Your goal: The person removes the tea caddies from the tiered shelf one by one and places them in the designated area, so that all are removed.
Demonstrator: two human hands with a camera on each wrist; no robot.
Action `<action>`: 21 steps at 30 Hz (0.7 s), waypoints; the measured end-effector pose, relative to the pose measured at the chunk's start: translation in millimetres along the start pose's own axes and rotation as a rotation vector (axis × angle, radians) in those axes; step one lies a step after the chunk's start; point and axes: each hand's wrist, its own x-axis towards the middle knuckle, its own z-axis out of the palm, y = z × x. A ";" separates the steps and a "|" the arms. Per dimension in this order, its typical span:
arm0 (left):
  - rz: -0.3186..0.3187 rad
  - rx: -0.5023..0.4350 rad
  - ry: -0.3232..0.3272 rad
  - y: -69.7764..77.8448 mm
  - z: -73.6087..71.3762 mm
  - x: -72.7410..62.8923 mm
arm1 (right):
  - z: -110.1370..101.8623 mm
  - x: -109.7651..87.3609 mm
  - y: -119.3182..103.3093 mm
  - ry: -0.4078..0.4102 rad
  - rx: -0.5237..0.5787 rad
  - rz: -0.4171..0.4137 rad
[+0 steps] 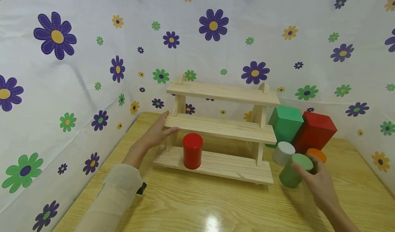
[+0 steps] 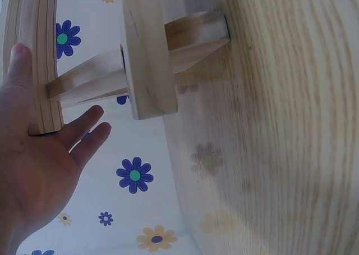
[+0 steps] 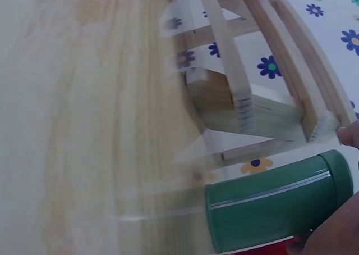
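A three-tier wooden display shelf point(image 1: 222, 127) stands on the table. My left hand point(image 1: 156, 131) holds the left end of its middle board, thumb along the front edge; in the left wrist view two fingers point(image 2: 92, 137) stretch out past the board's end. A red canister point(image 1: 192, 151) stands upright on the bottom board, left of centre. To the right of the shelf, my right hand point(image 1: 321, 184) grips a green canister point(image 1: 291, 173) near its lid, thumb in front and fingers at the far side. In the right wrist view the green canister point(image 3: 275, 204) shows its lower end close to the tabletop.
Behind the green canister stand a white canister point(image 1: 283, 153) and an orange one point(image 1: 317, 154), partly covered by my right hand. Farther back are a green box point(image 1: 285, 124) and a red box point(image 1: 316, 129). A flower-patterned cloth point(image 1: 123, 36) hangs around the wooden table point(image 1: 191, 204).
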 end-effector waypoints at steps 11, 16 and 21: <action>-0.002 0.008 0.000 -1.0 0.1 0.6 | -16.3 -1.2 -16.6 0.024 0.172 -0.081; -0.002 0.007 0.000 -1.6 -0.1 1.2 | -23.3 -0.2 -26.0 0.049 0.222 -0.152; -0.007 0.013 0.002 -1.3 -0.7 0.8 | -27.7 -0.5 -32.1 0.045 0.340 -0.214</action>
